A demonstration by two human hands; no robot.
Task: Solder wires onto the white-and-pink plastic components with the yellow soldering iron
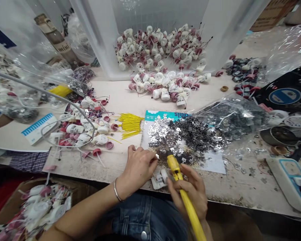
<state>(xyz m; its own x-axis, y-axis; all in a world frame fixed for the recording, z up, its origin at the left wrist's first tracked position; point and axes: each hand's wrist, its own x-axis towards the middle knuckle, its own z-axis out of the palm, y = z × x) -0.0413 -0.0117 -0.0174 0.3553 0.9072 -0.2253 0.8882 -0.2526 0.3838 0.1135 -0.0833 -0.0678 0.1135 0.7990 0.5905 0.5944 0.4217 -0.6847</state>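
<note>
My right hand is closed around a yellow-handled soldering iron, whose tip points up and left over a pile of small shiny metal plates. To the left, my left hand is pinched at the fingertips on a small metal plate. Between the hands, at the table's front edge, lies a white plastic part, close to my right fingertips. Dark small metal plates are heaped beside the shiny ones, on a white and teal sheet. The soldering iron's lower end runs out of view.
A bundle of yellow wires lies left of the sheet. White and pink parts cover the table further left. A translucent bin with similar parts stands behind. A box of parts sits lower left; a white-and-blue device is at right.
</note>
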